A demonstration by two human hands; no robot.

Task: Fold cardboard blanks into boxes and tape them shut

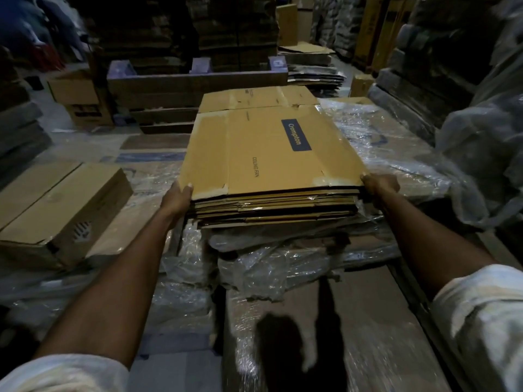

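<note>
Hands (177, 195) (380, 185) on blanks (271, 154), lengthwise away

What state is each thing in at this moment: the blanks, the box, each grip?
top blank: flat, unfolded, print up, held at both near corners.
stack of blanks: flat, lying on plastic-wrapped bundles.
left grip: holds the top blank's near left corner, thumb on top.
right grip: holds its near right corner.
closed box: folded up, flaps shut; tape not discernible.
</note>
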